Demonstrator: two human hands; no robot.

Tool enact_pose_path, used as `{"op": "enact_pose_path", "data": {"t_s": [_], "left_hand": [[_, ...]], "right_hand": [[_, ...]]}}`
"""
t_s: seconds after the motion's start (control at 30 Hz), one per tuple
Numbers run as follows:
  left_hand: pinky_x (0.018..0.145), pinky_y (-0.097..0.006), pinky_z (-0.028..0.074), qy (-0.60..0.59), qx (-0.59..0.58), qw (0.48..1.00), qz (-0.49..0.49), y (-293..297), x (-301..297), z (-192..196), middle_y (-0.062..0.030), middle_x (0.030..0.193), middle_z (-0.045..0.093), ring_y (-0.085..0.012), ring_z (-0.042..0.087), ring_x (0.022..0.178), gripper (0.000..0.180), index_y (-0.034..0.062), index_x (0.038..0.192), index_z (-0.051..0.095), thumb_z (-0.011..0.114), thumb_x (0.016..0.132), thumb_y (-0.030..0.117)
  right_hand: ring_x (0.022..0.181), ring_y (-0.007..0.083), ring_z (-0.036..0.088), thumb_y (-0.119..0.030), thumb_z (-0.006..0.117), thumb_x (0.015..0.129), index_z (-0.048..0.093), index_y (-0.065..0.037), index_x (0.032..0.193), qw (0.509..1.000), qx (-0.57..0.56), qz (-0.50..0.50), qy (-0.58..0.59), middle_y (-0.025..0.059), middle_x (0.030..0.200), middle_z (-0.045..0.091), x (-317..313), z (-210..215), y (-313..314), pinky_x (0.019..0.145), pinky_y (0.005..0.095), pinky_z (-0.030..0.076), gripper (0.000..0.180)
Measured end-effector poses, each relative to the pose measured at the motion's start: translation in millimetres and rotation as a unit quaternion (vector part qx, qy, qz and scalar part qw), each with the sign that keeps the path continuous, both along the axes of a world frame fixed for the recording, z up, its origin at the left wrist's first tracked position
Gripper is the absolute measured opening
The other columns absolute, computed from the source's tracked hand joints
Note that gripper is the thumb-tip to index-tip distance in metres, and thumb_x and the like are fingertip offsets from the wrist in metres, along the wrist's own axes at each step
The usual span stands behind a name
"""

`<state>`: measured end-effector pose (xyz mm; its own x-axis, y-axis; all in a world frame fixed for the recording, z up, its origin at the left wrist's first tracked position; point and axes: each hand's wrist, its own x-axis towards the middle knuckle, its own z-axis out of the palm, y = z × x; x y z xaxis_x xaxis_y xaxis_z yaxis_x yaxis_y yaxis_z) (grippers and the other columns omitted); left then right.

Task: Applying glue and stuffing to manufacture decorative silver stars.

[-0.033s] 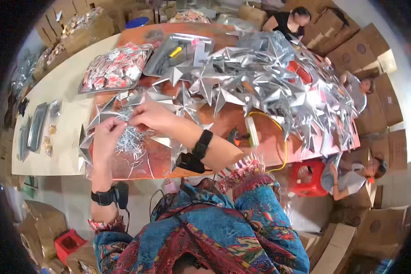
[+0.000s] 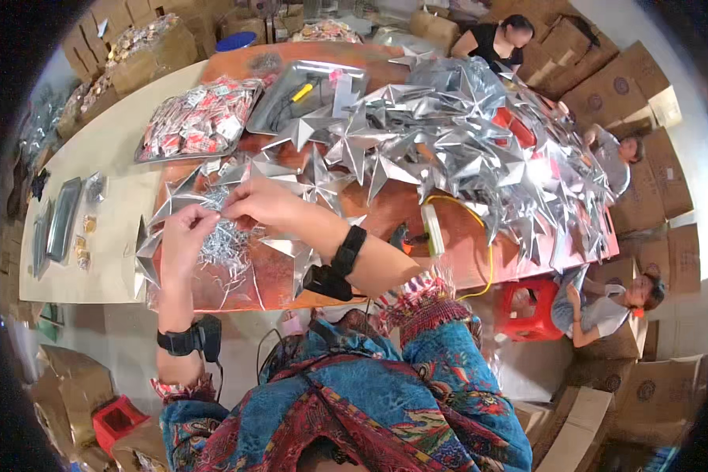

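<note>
My left hand [image 2: 186, 240] and my right hand [image 2: 266, 206] meet fingertip to fingertip above the left part of the red-brown table. Each is closed in a pinch, and whatever lies between the fingers is too small to make out. Just below the fingertips is a tangled heap of thin silvery strands [image 2: 226, 245]. Folded silver stars lie around the heap, among them a star [image 2: 297, 256] by my right wrist. A much larger pile of silver stars [image 2: 480, 153] covers the right of the table.
A tray of red-and-white packets [image 2: 193, 126] stands beyond my hands, beside a grey tray [image 2: 263, 106] with a yellow-handled tool [image 2: 303, 92]. A white power strip [image 2: 433, 230] with a yellow cable [image 2: 492, 252] lies right. Red stool [image 2: 527, 311]; several people sit around the table's right side.
</note>
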<state>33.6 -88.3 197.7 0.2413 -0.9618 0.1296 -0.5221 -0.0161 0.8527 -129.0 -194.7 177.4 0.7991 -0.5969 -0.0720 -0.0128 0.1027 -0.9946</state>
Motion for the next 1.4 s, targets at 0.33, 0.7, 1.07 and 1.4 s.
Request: {"op": "enact_pose_path", "data": {"t_s": [0.33,0.7,1.07,1.4], "left_hand": [[0.049,-0.017,0.028,0.167,0.051,0.985,-0.004,0.0,-14.4,1.4,0.0063,0.066,0.051,0.0002,0.038,0.056,0.009,0.0005,0.083,0.062,0.059,0.081,0.009],[0.045,-0.017,0.025,0.157,0.019,0.986,0.052,-9.5,-10.1,6.3,0.0084,0.065,0.049,0.0012,0.035,0.052,0.009,0.0049,0.086,0.063,0.058,0.083,0.012],[0.041,-0.016,0.022,0.209,-0.01,0.977,0.033,-10.3,-17.4,16.5,0.0086,0.061,0.046,0.0016,0.033,0.047,0.009,0.0041,0.085,0.062,0.058,0.083,0.011],[0.05,-0.021,0.036,0.141,-0.029,0.989,0.022,-10.0,-11.8,5.0,0.0022,0.066,0.056,-0.0048,0.046,0.057,0.015,0.0012,0.084,0.064,0.062,0.078,0.015]], "right_hand": [[0.052,0.0121,0.058,-0.011,0.062,0.078,0.062,0.004,0.077,0.996,-0.083,-0.029,0.032,0.0068,0.061,0.06,-6.7,8.1,1.4,0.047,0.0253,0.047,0.015],[0.052,0.0137,0.06,-0.012,0.059,0.08,0.064,0.005,0.078,0.991,-0.099,-0.077,-0.045,0.0092,0.061,0.061,2.9,18.4,3.8,0.046,0.0264,0.049,0.019],[0.051,0.0136,0.059,-0.018,0.061,0.08,0.065,0.006,0.078,0.994,-0.038,-0.074,-0.074,0.0083,0.062,0.06,3.9,23.7,0.1,0.046,0.0265,0.048,0.024],[0.065,0.0133,0.062,-0.01,0.06,0.082,0.063,0.005,0.091,0.997,-0.069,-0.042,0.011,0.0075,0.077,0.064,-4.7,23.3,-8.3,0.06,0.0237,0.051,0.018]]}}
